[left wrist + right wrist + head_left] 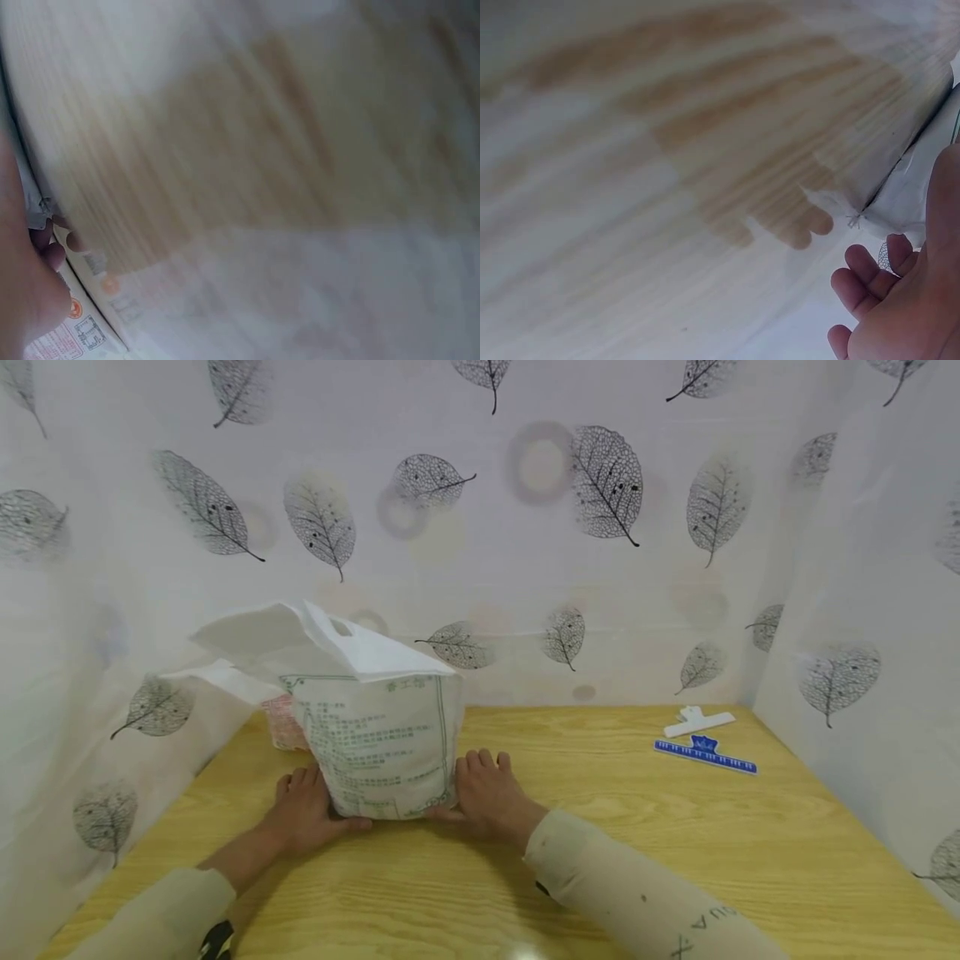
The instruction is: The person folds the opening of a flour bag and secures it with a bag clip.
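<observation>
A white bag with green printed text stands on the wooden table, its flared top leaning up and to the left. My left hand holds the bag's lower left side, thumb along the bottom front edge. On the other side, my right hand grips the lower right corner, its thumb also in front. In the right wrist view the curled fingers sit right by the bag's edge. Fingertips of the left hand show beside a printed surface with an orange mark in the left wrist view. The bag's contents are hidden.
Behind the bag's left side, a small red-printed packet is partly hidden. A white clip and a blue clip lie at the back right of the table. Leaf-patterned sheeting encloses the back and sides.
</observation>
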A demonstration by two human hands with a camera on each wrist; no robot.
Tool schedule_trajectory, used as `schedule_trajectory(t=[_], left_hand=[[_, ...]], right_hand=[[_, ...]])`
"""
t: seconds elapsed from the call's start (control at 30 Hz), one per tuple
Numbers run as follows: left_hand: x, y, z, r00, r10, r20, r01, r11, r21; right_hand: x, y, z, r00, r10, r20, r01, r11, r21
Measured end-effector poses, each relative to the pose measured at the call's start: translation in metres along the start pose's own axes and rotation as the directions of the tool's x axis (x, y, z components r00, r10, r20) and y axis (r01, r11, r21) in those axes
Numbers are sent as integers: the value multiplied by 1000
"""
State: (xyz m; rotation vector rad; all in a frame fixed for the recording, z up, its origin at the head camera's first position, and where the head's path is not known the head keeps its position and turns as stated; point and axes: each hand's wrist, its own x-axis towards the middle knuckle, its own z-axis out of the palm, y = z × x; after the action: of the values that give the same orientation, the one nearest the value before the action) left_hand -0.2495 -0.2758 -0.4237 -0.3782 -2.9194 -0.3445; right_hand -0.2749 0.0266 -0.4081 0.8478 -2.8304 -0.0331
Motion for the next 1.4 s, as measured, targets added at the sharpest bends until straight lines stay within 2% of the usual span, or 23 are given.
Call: schedule_trajectory(t=[0.33, 0.7, 1.03, 1.4], left_hand=[[5, -1, 8, 999, 16, -35, -15, 1000, 7], [9, 5, 10, 1000, 7, -17, -7, 1000, -2], [7, 10, 10, 1000, -2, -2, 2, 1000, -4], [15, 16, 11, 1000, 13, 16, -13, 1000, -10]], right_hand=[[-2, 6, 3, 1000, 4, -14, -4, 1000, 12], [-5, 13, 2, 1000, 0, -23, 0, 1000, 0], [-9, 18, 5, 1000, -22, -13, 23, 997, 69], [-13, 27, 4, 1000, -9, -11, 10, 996, 90]])
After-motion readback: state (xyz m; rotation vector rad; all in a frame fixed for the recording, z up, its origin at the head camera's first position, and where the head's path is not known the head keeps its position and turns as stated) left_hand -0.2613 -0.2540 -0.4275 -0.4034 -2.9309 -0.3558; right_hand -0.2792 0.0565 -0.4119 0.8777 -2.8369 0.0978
